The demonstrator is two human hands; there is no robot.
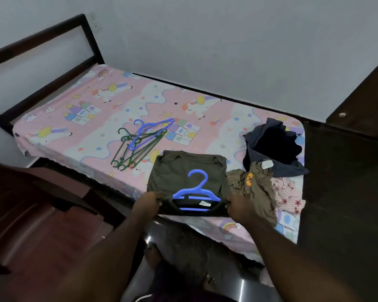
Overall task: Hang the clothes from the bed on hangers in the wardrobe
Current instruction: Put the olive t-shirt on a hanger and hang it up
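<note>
An olive-green shirt lies flat on the bed near its front edge. A blue hanger rests on it, its lower bar tucked inside the shirt's opening. My left hand pinches the left side of that opening and my right hand pinches the right side, stretching the opening around the hanger. More clothes lie to the right: a crumpled olive garment, a dark navy garment and a pink striped piece. A heap of green and blue hangers lies mid-bed.
The bed's dark headboard is at the left, a pale wall runs behind. A dark wooden wardrobe stands at the right end of the bed, its door swung out. Reddish wooden furniture is at lower left.
</note>
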